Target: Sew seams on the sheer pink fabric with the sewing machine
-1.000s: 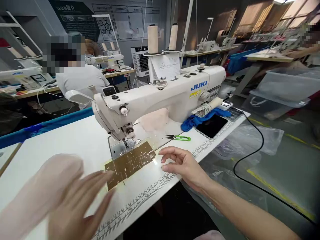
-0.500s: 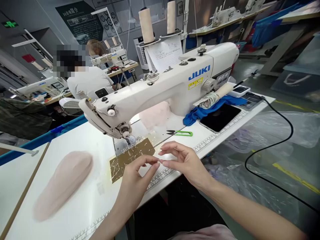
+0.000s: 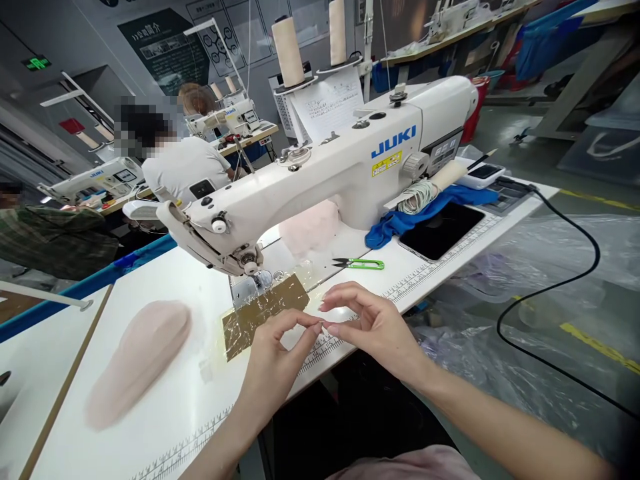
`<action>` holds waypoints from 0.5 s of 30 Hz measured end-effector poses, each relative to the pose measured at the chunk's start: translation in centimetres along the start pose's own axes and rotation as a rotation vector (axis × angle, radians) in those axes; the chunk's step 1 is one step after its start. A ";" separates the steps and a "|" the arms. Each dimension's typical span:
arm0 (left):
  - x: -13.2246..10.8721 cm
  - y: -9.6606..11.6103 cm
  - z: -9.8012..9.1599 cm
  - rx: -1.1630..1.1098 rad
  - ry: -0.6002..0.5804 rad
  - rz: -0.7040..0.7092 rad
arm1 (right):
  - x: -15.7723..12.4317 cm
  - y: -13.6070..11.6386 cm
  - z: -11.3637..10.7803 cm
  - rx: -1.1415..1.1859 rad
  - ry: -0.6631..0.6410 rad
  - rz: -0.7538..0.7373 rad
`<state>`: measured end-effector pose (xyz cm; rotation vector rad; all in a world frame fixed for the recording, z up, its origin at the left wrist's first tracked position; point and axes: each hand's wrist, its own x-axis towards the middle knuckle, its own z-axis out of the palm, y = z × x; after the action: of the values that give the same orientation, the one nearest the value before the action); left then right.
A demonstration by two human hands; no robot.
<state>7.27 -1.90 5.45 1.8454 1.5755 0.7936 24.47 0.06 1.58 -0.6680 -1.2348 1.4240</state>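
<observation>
My left hand (image 3: 280, 350) and my right hand (image 3: 367, 320) meet at the fingertips above the front edge of the sewing table (image 3: 210, 407). Thumb and forefinger of each are pinched together. Whatever lies between the fingertips is too small to make out. Behind them stands a white sewing machine (image 3: 320, 170), its needle area over a metal plate. A brown taped sheet (image 3: 265, 317) lies in front of that plate. Green-handled thread snips (image 3: 359, 264) rest flat beyond my right hand.
A pale pink fabric piece (image 3: 145, 360) lies at the left, another pink piece (image 3: 310, 230) under the machine arm. At the right are a phone (image 3: 443, 230), a blue cloth (image 3: 385, 230) and a cord bundle (image 3: 419, 198). A co-worker (image 3: 183, 163) sits beyond.
The camera view has shifted slightly, so the table and machine sit a little differently in it. Both hands keep their pinch at the fingertips with hardly any movement.
</observation>
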 end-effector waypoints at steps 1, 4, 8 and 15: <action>-0.1 0.0 -0.1 0.051 0.002 0.046 | 0.0 0.0 -0.1 -0.011 -0.010 0.010; -0.2 -0.1 -0.4 0.234 0.019 0.185 | -0.1 0.0 -0.3 -0.039 -0.043 0.038; -0.4 -0.1 -0.7 0.422 0.018 0.322 | -0.1 0.3 -0.5 -0.064 -0.081 0.067; -0.5 -1.0 -0.3 0.317 -0.005 0.215 | -0.2 0.4 -0.8 0.008 -0.069 0.087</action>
<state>6.35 -2.20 4.89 2.2711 1.5900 0.6568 25.07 0.14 0.90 -0.6784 -1.2659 1.5341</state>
